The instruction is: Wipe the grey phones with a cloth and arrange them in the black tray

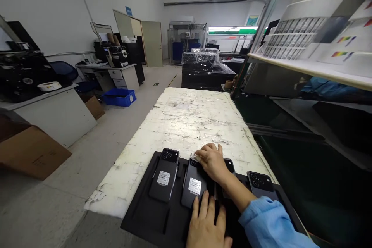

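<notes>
Several dark phones lie back-up in a black foam tray (145, 217). My left hand (206, 223) lies flat with fingers apart, its fingertips touching the lower end of the second phone (188, 197), which carries a white label (195, 186). My right hand (213, 161) reaches across from the right, fingers closed on a clear plastic film (195, 157) at that phone's camera end. Left of it lies another labelled phone (159, 192). A third phone (229, 166) is partly hidden under my right hand and wrist. The phone at far right (260, 181) is partly covered by my blue sleeve.
The tray rests on a worn, cream-coloured table (186, 120). A shelf (308, 70) with label rolls (296, 35) overhangs on the right, above a dark green surface (290, 155). On the left are a cardboard box (35, 155), a blue bin (119, 97) and desks with machines.
</notes>
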